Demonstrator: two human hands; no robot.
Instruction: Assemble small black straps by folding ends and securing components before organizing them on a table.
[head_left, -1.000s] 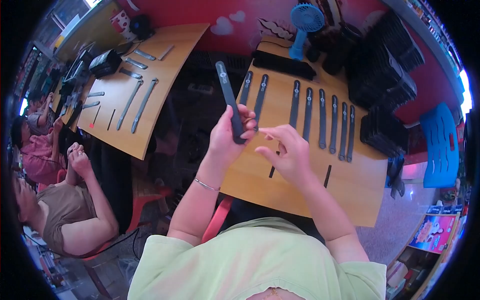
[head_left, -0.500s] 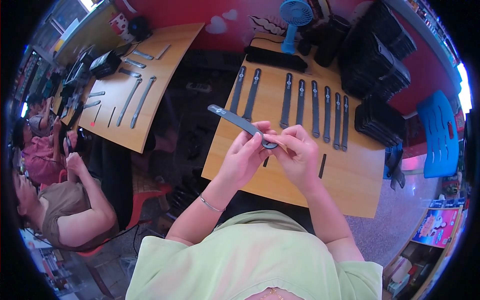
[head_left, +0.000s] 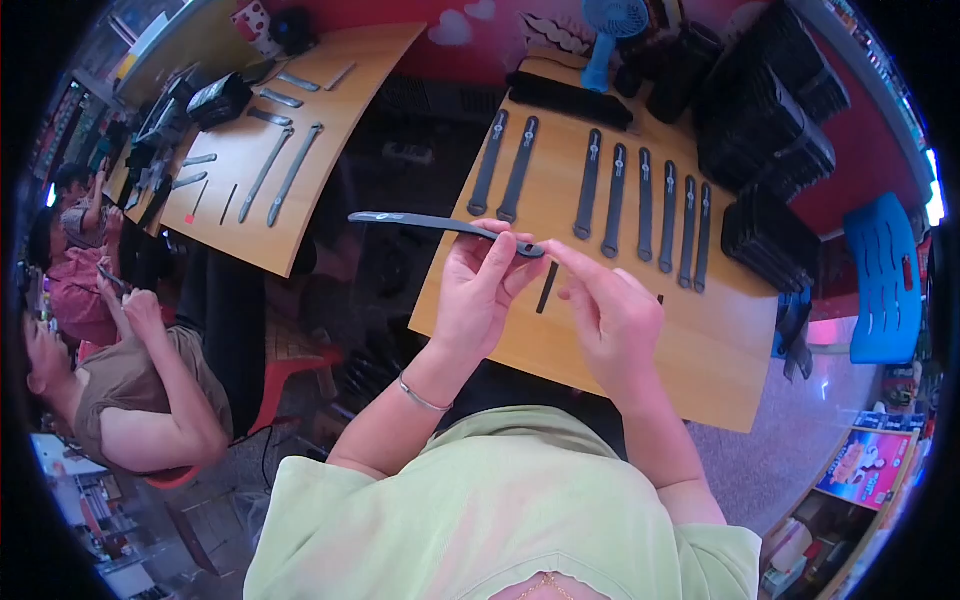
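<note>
My left hand [head_left: 478, 295] pinches a dark grey strap [head_left: 415, 222] near its looped end, thumb on top. The strap's long tail with pale print sticks out to the left, over the gap beside the table. At the looped end, my right hand [head_left: 622, 318] has its index finger stretched toward the strap, with the tip at or very near it; the other fingers are loosely bent and seem to hold nothing. Beyond my hands, several similar straps [head_left: 587, 185] lie side by side on the wooden table [head_left: 510, 340]. A thin black strip [head_left: 547, 288] lies between my hands.
Stacks of black flat items [head_left: 765, 240] and a blue fan [head_left: 605, 45] stand along the table's far side. A blue plastic chair [head_left: 885, 280] is at the right. On the left, a seated person [head_left: 150, 400] is beside another table [head_left: 345, 110] with more straps.
The strap has swung to nearly level, its tail further left. My right hand has drawn back from pinching the looped end, its index finger now extended. The view has shifted slightly.
</note>
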